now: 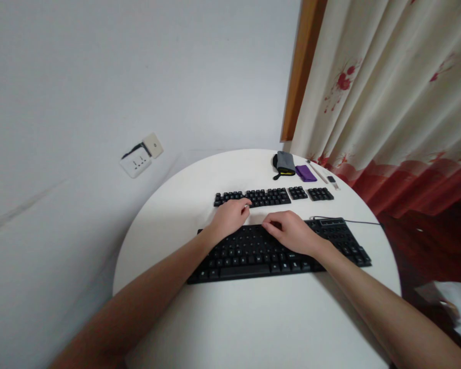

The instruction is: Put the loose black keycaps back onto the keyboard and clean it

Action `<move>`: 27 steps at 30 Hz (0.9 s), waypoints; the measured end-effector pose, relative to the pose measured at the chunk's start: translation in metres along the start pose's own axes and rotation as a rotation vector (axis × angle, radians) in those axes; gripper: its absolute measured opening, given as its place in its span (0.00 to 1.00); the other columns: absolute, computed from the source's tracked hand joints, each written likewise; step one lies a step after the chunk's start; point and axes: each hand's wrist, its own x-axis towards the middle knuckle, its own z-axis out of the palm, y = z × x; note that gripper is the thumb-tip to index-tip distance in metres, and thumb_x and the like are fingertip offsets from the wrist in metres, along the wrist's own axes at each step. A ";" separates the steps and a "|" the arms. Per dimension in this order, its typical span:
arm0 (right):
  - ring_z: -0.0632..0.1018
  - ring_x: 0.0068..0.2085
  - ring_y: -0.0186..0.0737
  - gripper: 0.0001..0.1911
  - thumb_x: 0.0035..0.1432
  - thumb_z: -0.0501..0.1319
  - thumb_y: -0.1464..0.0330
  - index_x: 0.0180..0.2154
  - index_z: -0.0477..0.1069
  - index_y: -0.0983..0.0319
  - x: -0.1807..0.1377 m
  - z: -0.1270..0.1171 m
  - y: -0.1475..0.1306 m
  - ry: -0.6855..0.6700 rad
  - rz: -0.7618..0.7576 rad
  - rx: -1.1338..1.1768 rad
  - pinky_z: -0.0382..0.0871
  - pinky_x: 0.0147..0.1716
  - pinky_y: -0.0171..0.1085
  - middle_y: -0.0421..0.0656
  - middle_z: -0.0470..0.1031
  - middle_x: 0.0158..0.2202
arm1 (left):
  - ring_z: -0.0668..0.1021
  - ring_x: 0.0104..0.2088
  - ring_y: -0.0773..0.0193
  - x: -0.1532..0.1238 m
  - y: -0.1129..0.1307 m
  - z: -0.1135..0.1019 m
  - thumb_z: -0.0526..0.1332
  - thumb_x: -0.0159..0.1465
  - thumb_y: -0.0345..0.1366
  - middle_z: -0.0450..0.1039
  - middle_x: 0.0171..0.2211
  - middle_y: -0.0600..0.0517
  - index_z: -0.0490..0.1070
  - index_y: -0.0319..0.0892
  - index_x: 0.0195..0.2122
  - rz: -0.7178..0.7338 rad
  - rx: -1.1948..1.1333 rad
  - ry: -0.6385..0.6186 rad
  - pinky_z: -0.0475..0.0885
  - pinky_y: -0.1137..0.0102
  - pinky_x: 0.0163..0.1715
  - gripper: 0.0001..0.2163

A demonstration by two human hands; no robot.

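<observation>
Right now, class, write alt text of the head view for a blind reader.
The left hand and right hand are at a black keyboard on a round white table; rows of loose keys lie beyond it.

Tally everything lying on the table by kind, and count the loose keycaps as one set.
Keyboard: 1
Loose keycap set: 1
Grey pouch: 1
Purple cloth: 1
Thin stick: 1
Small unclear item: 1
Total: 6
</observation>
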 end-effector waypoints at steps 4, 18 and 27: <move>0.72 0.30 0.36 0.13 0.66 0.55 0.67 0.32 0.75 0.61 0.000 0.002 -0.001 0.012 -0.010 0.002 0.59 0.32 0.34 0.40 0.76 0.28 | 0.80 0.43 0.57 0.002 -0.001 0.002 0.53 0.68 0.33 0.80 0.43 0.48 0.76 0.43 0.52 -0.004 0.020 0.000 0.72 0.65 0.48 0.16; 0.71 0.29 0.35 0.14 0.66 0.54 0.66 0.31 0.74 0.61 0.002 0.012 -0.001 0.008 -0.024 -0.012 0.59 0.32 0.34 0.40 0.75 0.27 | 0.80 0.40 0.58 0.000 -0.002 -0.001 0.58 0.66 0.37 0.80 0.40 0.48 0.73 0.46 0.57 -0.028 0.022 -0.041 0.73 0.66 0.43 0.18; 0.72 0.30 0.36 0.14 0.66 0.54 0.65 0.31 0.75 0.61 0.002 0.013 0.002 -0.004 -0.016 -0.013 0.61 0.33 0.34 0.40 0.76 0.28 | 0.78 0.43 0.57 0.001 -0.005 0.000 0.62 0.66 0.39 0.77 0.41 0.48 0.80 0.47 0.46 0.039 0.032 -0.002 0.71 0.67 0.44 0.11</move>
